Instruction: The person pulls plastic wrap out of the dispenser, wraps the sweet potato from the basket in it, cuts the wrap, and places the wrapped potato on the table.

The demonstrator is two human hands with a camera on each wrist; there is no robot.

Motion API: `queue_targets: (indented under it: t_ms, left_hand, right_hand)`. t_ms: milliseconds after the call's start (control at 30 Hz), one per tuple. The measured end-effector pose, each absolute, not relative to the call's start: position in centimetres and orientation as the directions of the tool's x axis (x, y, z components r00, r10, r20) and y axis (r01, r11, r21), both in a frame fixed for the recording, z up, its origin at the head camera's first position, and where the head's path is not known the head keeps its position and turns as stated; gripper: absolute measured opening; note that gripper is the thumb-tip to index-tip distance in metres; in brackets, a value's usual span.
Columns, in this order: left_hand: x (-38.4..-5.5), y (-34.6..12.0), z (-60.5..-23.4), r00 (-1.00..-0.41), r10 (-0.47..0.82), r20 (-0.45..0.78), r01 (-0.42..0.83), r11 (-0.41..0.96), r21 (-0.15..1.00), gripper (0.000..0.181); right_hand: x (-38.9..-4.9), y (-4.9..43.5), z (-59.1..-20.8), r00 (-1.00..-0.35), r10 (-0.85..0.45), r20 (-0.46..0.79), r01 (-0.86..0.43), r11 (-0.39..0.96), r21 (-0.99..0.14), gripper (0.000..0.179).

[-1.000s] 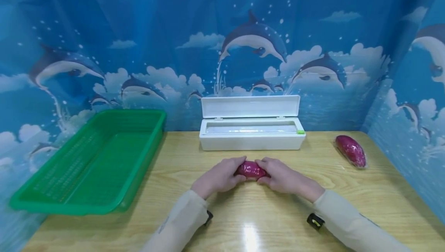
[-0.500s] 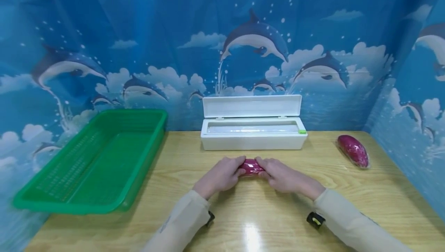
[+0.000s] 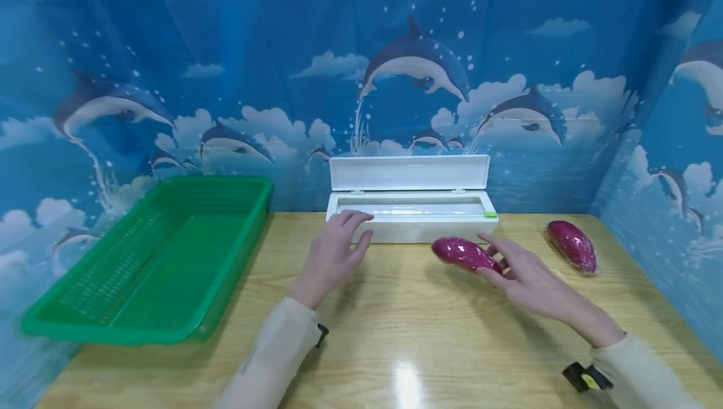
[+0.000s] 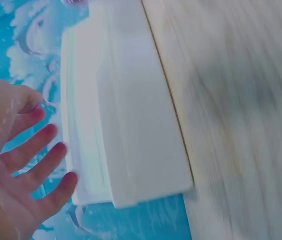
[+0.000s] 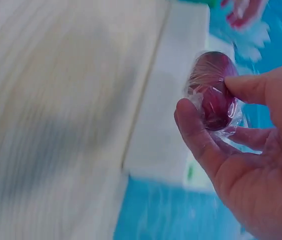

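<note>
A glossy purple-red sweet potato (image 3: 460,253) in clear cling film is held by its right end, above the table in front of the white box. My right hand (image 3: 522,271) pinches it between thumb and fingers; in the right wrist view, crinkled film (image 5: 216,90) bunches around the end near the fingertips. My left hand (image 3: 333,252) holds nothing, its fingers spread and slightly bent at the left end of the white cling film dispenser (image 3: 412,231). The dispenser's lid stands raised, and a roll of film lies inside. A second wrapped sweet potato (image 3: 572,246) lies at the table's right.
A large green plastic basket (image 3: 206,308) stands at the left of the wooden table (image 3: 395,340). A small green slider (image 3: 490,214) sits at the dispenser's right front edge. A blue dolphin-print curtain (image 3: 294,32) hangs behind and along the right side.
Both hands held the sweet potato at the centre. The left hand has let go and moved left and away; the right hand has carried the sweet potato to the right and lifted it.
</note>
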State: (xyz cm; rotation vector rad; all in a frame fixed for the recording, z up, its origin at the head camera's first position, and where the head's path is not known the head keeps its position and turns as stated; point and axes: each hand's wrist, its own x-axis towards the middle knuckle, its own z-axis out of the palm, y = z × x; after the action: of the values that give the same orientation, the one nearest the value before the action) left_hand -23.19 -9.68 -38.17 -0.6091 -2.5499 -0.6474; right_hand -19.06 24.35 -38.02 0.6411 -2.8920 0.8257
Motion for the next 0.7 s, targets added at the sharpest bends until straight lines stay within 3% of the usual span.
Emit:
queue_targets:
  t_ms: [133, 367, 700]
  left_hand:
    - [-24.3, -10.4, -38.4, -0.760, 0.273, 0.590, 0.463, 0.864, 0.196, 0.022]
    - [-25.3, -10.5, -39.3, -0.841, 0.237, 0.486, 0.362, 0.915, 0.180, 0.028]
    - [-25.9, -9.2, -40.1, -0.868, 0.237, 0.437, 0.298, 0.951, 0.077, 0.033]
  right_hand:
    - [-18.6, 27.8, -37.4, -0.944, -0.246, 0.218, -0.326, 0.786, -0.525, 0.050]
    - [-18.5, 32.0, -38.0, -0.930, -0.055, 0.363, -0.226, 0.866, -0.446, 0.043]
    - [-20.1, 33.2, -39.7, -0.859, -0.070, 0.506, -0.251, 0.920, -0.300, 0.035]
